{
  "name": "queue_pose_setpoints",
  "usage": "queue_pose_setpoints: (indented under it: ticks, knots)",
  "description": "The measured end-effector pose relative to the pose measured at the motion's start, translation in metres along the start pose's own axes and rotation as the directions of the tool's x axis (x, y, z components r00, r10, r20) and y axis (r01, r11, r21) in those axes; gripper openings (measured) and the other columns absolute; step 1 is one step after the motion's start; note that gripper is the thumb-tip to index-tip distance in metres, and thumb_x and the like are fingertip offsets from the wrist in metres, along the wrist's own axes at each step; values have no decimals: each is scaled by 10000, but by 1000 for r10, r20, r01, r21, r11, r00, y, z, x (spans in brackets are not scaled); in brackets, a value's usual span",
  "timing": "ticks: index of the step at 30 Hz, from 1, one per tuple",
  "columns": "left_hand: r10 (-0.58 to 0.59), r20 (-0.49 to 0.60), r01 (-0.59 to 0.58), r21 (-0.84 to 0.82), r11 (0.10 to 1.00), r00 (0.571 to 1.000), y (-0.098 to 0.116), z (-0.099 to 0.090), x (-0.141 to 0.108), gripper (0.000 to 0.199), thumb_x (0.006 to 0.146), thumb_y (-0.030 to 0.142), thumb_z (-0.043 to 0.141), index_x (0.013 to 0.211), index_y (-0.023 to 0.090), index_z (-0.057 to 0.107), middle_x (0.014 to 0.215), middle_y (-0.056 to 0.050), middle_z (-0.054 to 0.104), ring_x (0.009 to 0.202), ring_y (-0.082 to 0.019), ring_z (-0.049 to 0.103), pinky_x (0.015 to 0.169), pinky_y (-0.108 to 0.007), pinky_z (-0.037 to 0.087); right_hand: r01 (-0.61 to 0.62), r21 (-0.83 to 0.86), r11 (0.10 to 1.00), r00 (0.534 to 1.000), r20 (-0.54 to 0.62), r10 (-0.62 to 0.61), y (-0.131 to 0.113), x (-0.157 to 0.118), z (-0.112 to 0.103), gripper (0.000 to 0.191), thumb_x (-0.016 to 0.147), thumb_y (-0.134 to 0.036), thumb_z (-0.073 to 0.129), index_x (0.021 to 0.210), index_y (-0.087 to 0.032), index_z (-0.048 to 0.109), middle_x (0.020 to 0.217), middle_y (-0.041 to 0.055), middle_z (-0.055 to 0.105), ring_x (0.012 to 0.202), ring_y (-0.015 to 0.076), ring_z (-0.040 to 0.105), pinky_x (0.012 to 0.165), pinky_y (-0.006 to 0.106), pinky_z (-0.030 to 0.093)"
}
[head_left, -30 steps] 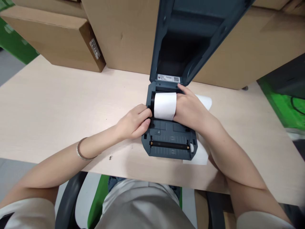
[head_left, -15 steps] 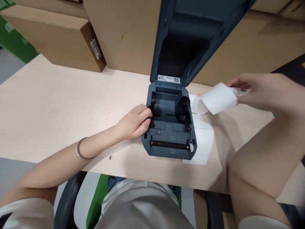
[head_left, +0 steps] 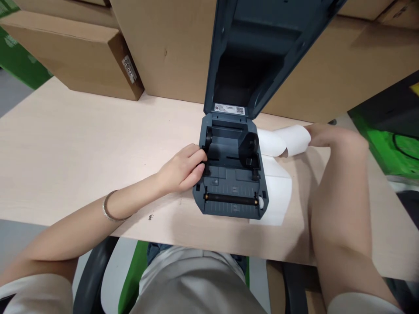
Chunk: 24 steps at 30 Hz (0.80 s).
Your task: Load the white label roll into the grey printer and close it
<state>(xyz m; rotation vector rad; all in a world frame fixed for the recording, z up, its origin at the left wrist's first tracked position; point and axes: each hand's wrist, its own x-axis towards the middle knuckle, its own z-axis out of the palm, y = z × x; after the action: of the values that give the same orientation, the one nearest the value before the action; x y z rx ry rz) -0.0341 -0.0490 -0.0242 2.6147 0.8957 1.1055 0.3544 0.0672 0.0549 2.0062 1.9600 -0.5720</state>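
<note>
A dark blue-grey label printer (head_left: 229, 170) stands on the table with its lid (head_left: 258, 52) raised. Its roll compartment is bare, and a black roller crosses the front. My left hand (head_left: 188, 168) is closed over the printer's left edge, fingertips curled inside the rim. To the right of the printer lies a white label roll (head_left: 297, 138), partly unwound. My right hand (head_left: 322, 136) grips the roll's right end, its fingers mostly hidden by the paper. A loose strip of labels (head_left: 278, 192) runs down beside the printer and under its right side.
Large cardboard boxes (head_left: 170, 52) stand upright along the back, close behind the lid. A flatter carton (head_left: 65, 56) sits at the back left. The pale table (head_left: 81, 148) has its front edge just before my body. Green and black items (head_left: 393, 144) are beyond its right side.
My right hand has come down and slightly left with the label roll, which now sits lower, near the table. My left hand stays on the printer's edge. The view has shifted slightly.
</note>
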Motion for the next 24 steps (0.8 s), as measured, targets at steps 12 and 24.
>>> queue_pose_setpoints:
  ticks: [12,24]
  knots:
    - [4,-4,-4,12,1000,1000,1,0,0,241,1060,301,330,973,201,531,838,-41,555,768,-197,547,669,-327,494,57,-30,998,888,-454,-64,-34,-46,-17,526,984,-255,411,1472,-181,594,1532,123,538,1410,269,521,1174,392,405]
    - [-8,-5,8,-9,1000,1000,1,0,0,236,1058,303,339,975,205,536,852,-42,555,778,-201,542,689,-326,490,457,-121,881,864,-174,-472,-75,-27,22,657,828,-347,621,1472,-221,588,1451,72,623,1242,306,657,1068,445,537]
